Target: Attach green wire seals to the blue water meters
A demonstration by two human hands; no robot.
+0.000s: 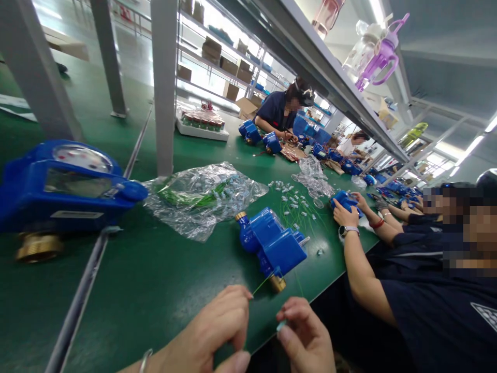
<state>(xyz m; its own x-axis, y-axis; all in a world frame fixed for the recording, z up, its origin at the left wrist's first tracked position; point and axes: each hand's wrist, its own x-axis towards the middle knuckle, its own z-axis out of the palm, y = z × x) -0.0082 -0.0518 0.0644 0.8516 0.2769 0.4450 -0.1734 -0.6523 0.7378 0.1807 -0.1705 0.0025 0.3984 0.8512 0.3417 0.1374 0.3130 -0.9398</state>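
My left hand is at the bottom edge, fingers pinched on a thin green wire that runs up toward a blue water meter lying on the green table. My right hand is beside it, fingers curled round a small pale clip. The meter has a brass fitting at its near end and sits just beyond both hands.
A second blue meter sits at the far left by a metal rail. A clear plastic bag with green wires lies mid-table, small clips scattered right. A co-worker's arm rests at the right edge; others work farther along.
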